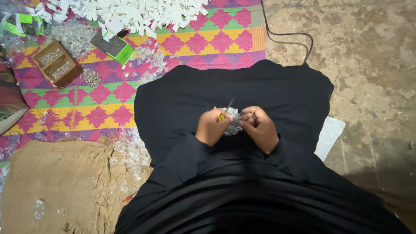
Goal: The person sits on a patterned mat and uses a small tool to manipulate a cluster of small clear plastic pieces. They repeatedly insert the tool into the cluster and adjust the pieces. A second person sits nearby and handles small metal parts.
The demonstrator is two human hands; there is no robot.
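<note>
Clear plastic bits (pixel 230 120) sit bunched in the lap, both hands closed on them: left hand (pixel 211 126) pinching a small yellow-handled tool (pixel 223 113), right hand (pixel 259 128) steadying. Heaped white pieces (pixel 143 13) suggest much remains.

Clear plastic bundle and small screwdriver, held over my lap

I see the crumpled clear plastic bundle (pixel 233 120) pinched between both hands at centre frame; the screwdriver (pixel 225 111), yellow-handled, slants its thin metal shaft toward one o'clock across the bundle's upper left.
</note>
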